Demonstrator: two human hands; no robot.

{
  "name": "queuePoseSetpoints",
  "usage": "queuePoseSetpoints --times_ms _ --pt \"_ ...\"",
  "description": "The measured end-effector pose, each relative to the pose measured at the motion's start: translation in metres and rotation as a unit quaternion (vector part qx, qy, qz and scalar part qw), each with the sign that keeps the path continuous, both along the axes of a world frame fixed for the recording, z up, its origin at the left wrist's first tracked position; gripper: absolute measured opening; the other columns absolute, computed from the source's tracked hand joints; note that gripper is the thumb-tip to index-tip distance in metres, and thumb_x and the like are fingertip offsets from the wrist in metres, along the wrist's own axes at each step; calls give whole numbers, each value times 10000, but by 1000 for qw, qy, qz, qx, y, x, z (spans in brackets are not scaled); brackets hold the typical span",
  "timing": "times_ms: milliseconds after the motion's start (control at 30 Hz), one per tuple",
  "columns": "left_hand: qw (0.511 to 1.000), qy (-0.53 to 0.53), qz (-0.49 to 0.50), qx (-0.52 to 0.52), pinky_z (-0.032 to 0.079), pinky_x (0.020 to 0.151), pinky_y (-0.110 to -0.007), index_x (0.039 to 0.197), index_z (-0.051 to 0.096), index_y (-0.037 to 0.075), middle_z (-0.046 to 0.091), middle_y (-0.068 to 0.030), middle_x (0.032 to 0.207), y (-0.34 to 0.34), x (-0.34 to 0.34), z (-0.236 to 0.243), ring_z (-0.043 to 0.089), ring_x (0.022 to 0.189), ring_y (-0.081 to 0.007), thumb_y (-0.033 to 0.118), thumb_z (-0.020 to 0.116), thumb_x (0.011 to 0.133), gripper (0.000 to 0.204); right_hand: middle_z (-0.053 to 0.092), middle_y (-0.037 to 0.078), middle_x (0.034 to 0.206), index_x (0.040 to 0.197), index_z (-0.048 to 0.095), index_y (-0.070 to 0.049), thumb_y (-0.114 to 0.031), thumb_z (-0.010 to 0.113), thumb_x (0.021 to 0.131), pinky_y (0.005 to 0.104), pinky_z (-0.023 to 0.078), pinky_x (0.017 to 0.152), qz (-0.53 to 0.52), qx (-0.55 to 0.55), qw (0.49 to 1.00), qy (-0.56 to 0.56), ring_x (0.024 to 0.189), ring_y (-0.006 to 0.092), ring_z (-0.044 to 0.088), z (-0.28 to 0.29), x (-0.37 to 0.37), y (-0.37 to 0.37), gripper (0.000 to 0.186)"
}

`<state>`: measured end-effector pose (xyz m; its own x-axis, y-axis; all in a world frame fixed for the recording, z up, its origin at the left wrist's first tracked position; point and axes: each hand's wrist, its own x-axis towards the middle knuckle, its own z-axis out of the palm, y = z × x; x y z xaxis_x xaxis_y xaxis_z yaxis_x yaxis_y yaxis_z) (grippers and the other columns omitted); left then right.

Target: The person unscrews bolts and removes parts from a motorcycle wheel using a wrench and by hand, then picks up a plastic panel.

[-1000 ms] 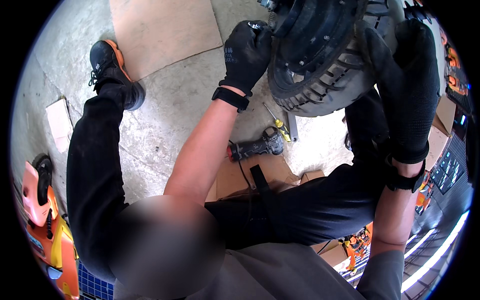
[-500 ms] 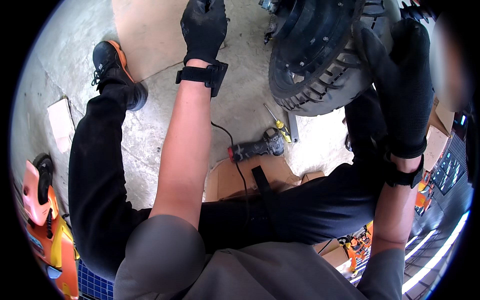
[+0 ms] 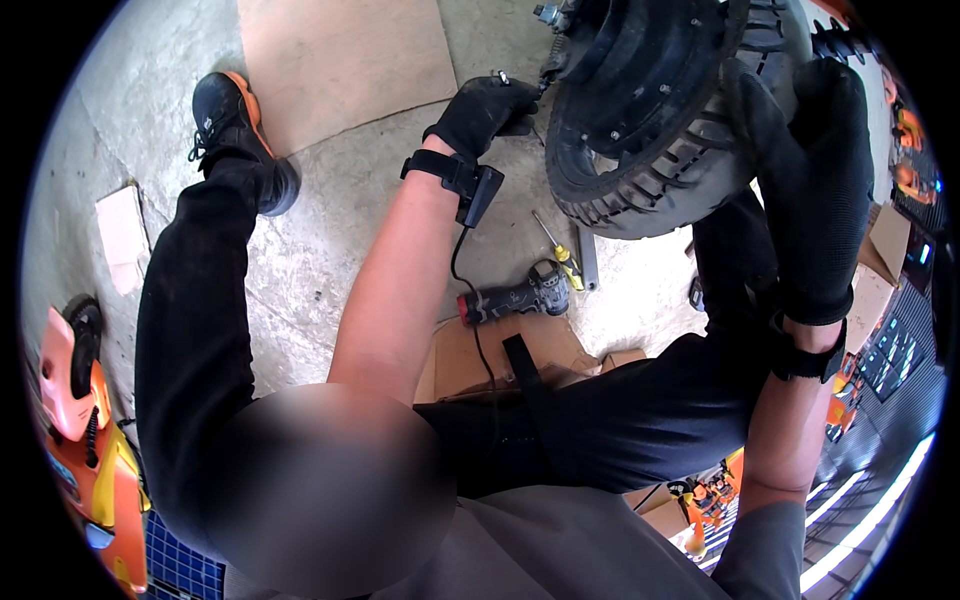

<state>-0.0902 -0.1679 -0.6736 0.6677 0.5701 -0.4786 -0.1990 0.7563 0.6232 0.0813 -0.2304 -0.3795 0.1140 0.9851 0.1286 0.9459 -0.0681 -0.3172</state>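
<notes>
My left hand (image 3: 487, 115), in a black glove, is closed beside the wheel's hub, with a small shiny metal piece (image 3: 503, 77) showing at its fingers. What kind of piece it is, I cannot make out. A wheel with a chunky black tyre (image 3: 655, 190) and dark rim (image 3: 640, 70) stands tilted at the upper right. Against the tyre's right side rests my gloved right hand (image 3: 815, 180), thumb along the tread and fingers apart from it, gripping the wheel. Near the hub, a threaded end with a nut (image 3: 547, 14) sticks out.
Below the wheel lie a cordless power tool (image 3: 515, 295), a yellow-handled screwdriver (image 3: 563, 255) and a grey metal bar (image 3: 587, 260). A cardboard sheet (image 3: 350, 70) covers floor at the upper left. Orange-and-yellow machine parts (image 3: 100, 460) stand at the lower left.
My left hand has moved right and down, from over the cardboard to beside the hub, and a shiny piece now shows at its fingers. My right hand stays on the wheel.
</notes>
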Motion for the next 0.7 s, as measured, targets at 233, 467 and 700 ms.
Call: queuePoseSetpoints --times_ms 233,467,700 --pt "1000 12 -4 -1 545 743 -263 1086 686 19 682 -52 929 -7 24 -12 638 797 -127 202 633 922 251 570 66 842 1016 498 -29 -228 723 874 247 512 639 11 -4 999 -50 779 112 609 2 7 -2 332" --pt "999 31 26 3 537 709 -258 1042 689 5 677 -47 887 -7 30 -14 632 776 -126 188 649 913 227 539 42 801 992 496 -30 -210 722 878 239 490 625 18 15 999 -34 759 98 585 -1 4 1 311" --pt "997 47 46 38 550 731 -269 1018 683 -5 669 -55 887 -6 31 -9 636 785 -139 152 661 897 199 570 47 824 998 505 -30 -217 720 879 244 495 643 25 5 999 -21 780 104 599 1 7 1 308"
